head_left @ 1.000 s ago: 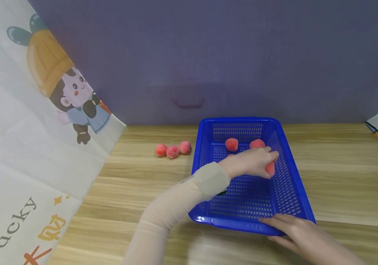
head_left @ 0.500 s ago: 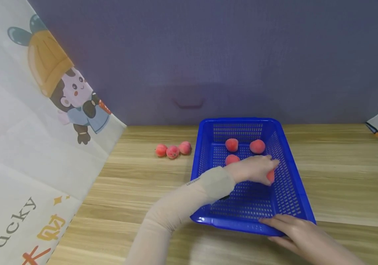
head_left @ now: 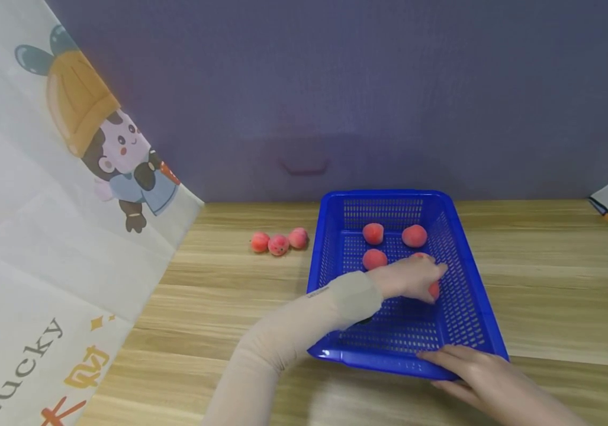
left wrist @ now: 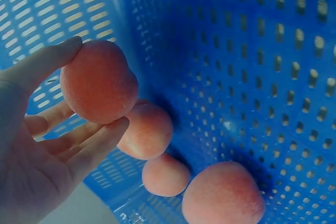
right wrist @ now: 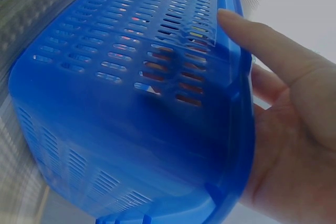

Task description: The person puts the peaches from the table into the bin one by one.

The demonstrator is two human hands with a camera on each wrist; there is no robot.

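Note:
In the head view my left hand (head_left: 414, 277) reaches inside the blue plastic basket (head_left: 396, 360), above its right half. It pinches a reddish peach (left wrist: 100, 82) between thumb and fingertips; the hand hides most of that fruit in the head view. Farther back in the basket lie a peach (head_left: 373, 234), a second peach (head_left: 414, 235) and, nearer, another peach (head_left: 375, 259). One more peach (head_left: 422, 255) shows just past the knuckles. My right hand (head_left: 474, 370) grips the near rim at the right corner, the thumb (right wrist: 262, 45) on the outer side in the right wrist view.
Three smaller pinkish-red fruits (head_left: 278, 245), one speckled, sit together on the wood-grain table (head_left: 218, 307) left of the basket. A dark purple-grey panel (head_left: 304, 106) rises behind it. At left hangs a white printed sheet (head_left: 26, 248) with a cartoon figure.
My left hand has moved nearer and lower in the basket with its peach, uncovering peaches behind it. The right hand stays on the rim.

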